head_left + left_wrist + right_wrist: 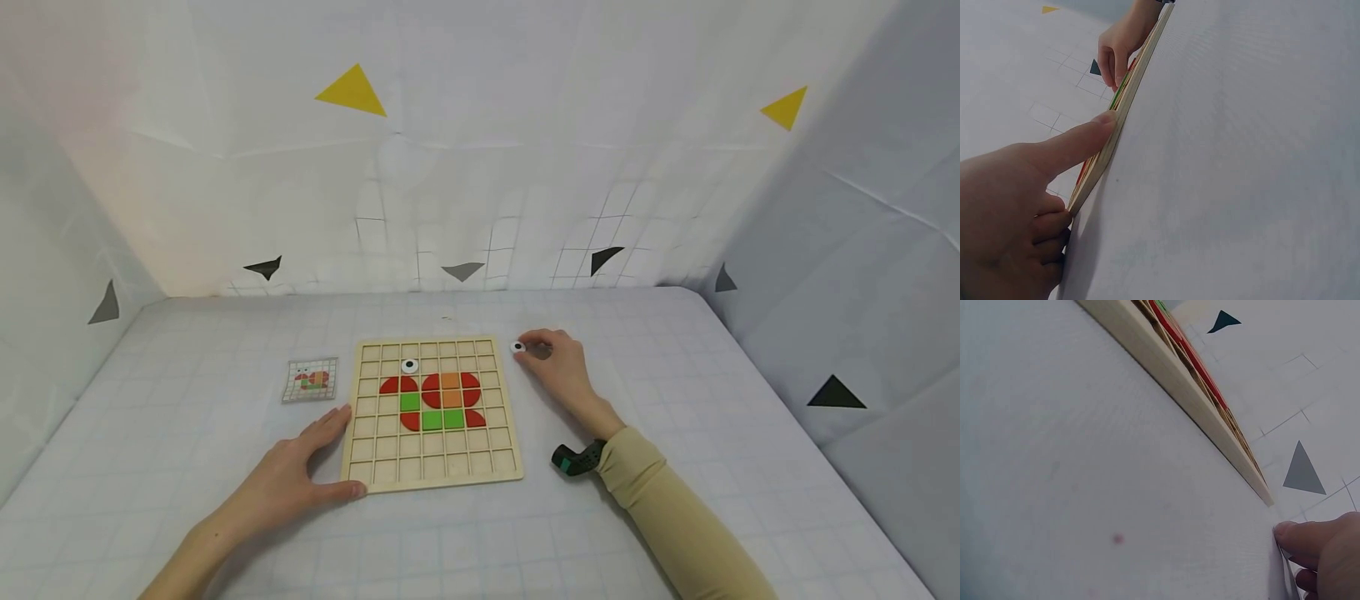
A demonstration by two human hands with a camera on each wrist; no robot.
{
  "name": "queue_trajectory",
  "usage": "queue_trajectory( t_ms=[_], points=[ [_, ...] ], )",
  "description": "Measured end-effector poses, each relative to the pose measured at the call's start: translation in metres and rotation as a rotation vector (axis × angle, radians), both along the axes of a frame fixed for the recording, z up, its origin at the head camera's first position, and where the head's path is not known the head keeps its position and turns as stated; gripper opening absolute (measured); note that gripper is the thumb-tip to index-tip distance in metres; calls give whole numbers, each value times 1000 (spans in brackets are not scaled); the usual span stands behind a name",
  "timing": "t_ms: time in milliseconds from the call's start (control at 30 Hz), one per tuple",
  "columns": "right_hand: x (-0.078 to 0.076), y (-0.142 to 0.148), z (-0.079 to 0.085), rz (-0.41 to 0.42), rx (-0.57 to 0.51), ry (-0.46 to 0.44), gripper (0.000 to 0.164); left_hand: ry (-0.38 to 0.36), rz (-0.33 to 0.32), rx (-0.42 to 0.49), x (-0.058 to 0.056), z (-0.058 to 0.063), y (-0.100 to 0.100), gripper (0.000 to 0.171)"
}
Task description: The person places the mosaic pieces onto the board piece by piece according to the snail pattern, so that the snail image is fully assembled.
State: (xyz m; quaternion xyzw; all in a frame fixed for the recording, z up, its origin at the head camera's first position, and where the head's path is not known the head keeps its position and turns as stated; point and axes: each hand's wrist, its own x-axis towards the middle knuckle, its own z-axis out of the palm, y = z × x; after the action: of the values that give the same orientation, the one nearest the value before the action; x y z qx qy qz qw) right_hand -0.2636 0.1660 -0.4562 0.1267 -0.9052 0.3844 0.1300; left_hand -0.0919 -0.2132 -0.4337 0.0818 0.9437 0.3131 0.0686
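A square wooden grid board [435, 467] lies on the table, with red, green and orange tiles set in its middle cells. One round white eye tile [409, 366] with a black pupil sits in an upper cell of the board. Between thumb and fingertip, my right hand [558, 367] pinches a second eye tile [517, 347], just beyond the board's right edge. My left hand [288, 471] rests against the board's left side, its thumb [1094, 134] on the near left corner. In the right wrist view the right hand [1329, 550] is only partly visible, and the pinched tile is hard to make out.
Left of the board lies a small picture card [310, 381] showing a coloured tile pattern on a grid. A black band [577, 459] is worn on the right wrist. White sheets with yellow, grey and black triangles [836, 393] wall in the white table.
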Motion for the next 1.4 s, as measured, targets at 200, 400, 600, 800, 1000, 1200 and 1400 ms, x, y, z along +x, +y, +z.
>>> queue_trajectory(
  t_ms=[200, 400, 600, 800, 1000, 1200, 1400],
  points=[
    [-1, 0, 0, 8, -4, -2, 24, 5, -4, 7, -1, -1, -1, 109],
    [-1, -1, 1, 18, 1, 7, 24, 5, -4, 0, -1, -1, -1, 109],
    [-2, -1, 0, 24, 6, 13, 23, 2, 3, -15, -1, 0, -1, 109],
    [-3, -2, -2, 33, 20, 52, 22, -5, 5, -13, 0, 1, -1, 109],
    [-4, -2, -5, 34, 21, 67, 22, -11, 8, -13, 0, 2, -1, 109],
    [-4, -2, -5, 32, 15, 56, 22, -5, 1, -20, 0, 3, -1, 109],
    [-2, -1, -2, 31, -4, 63, 21, -4, -6, -11, 0, 5, 1, 109]
  ],
)
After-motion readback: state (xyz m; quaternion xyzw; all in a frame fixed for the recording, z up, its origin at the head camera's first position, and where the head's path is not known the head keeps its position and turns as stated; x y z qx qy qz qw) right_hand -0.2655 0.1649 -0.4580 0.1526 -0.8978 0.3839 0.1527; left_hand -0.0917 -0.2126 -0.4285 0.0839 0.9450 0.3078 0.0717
